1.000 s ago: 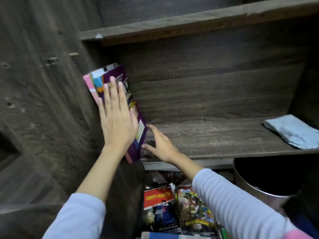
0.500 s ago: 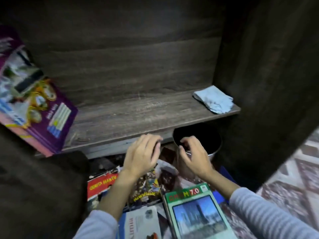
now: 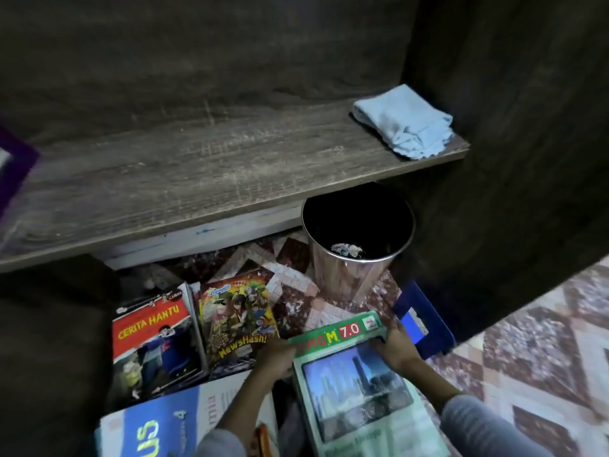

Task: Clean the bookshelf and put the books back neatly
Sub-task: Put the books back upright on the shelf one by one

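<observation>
Gripping: L hand (image 3: 278,356) & R hand (image 3: 395,344) clamp green book (image 3: 356,390) at its far corners, fingers curled on edges.
Book: tilted, just near side of bin (image 3: 346,278); lifted or not, can't tell.
Cloth (image 3: 405,122): folded, on shelf (image 3: 197,179) above bin.
Comics (image 3: 237,321): two, flat, left of bin.

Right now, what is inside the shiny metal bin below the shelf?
Inside the shiny round metal bin lies one pale crumpled scrap; the rest of its bottom is too dark to make out.
</observation>
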`<state>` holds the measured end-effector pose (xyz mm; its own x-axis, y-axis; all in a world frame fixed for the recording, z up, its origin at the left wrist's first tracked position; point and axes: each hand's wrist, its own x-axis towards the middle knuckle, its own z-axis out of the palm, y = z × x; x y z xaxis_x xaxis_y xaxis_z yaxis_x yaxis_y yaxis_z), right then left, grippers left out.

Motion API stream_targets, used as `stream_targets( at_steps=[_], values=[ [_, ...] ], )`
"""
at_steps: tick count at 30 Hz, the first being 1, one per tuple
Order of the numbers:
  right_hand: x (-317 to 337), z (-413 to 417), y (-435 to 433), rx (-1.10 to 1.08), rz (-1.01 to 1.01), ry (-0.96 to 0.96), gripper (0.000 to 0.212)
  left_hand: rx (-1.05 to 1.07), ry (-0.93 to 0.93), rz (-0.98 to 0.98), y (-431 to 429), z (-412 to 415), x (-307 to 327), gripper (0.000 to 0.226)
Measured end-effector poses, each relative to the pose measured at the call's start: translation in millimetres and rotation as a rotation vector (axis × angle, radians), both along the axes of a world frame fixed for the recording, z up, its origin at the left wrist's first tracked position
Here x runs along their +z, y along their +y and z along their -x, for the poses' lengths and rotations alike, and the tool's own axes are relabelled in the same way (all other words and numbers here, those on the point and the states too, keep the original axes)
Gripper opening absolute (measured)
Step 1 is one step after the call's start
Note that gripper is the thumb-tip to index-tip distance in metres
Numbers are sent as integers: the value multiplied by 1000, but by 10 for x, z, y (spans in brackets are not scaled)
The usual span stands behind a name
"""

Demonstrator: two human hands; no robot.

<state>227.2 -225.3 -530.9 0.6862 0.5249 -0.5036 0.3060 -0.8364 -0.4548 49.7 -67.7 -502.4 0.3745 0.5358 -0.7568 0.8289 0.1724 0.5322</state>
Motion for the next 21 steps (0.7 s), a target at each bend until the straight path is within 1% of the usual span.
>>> stream_targets(
  at_steps=[1,3,4,5,7,9,14,17,18,21],
  values=[
    [-87,-7,-19,-50,16,63,65,50,-4,48,-36,-15,-213,16],
    [-215,-17,-57,-106,64,128,65,68,6,112,-131,-43,-426,47],
    [-269,-22,-71,-119,81,143,62,82,14,130,-157,-57,-452,54],
    [-325,-25,-77,-125,91,160,59,89,41,126,-153,-58,-567,53],
    [-386,-7,-74,-140,82,190,53,132,47,99,-193,-74,-434,46],
    [-445,-1,-64,-159,65,199,48,197,35,87,-252,-110,-460,46],
    [-532,-35,-66,-260,24,187,36,316,30,74,-412,-210,-485,39],
    [-496,-3,-46,-304,10,168,23,330,39,35,-446,-176,-468,33],
    [-495,17,-35,-307,12,152,21,352,37,38,-447,-163,-458,31],
    [-470,73,2,-341,39,100,26,458,-20,79,-433,-134,-382,32]
  ],
)
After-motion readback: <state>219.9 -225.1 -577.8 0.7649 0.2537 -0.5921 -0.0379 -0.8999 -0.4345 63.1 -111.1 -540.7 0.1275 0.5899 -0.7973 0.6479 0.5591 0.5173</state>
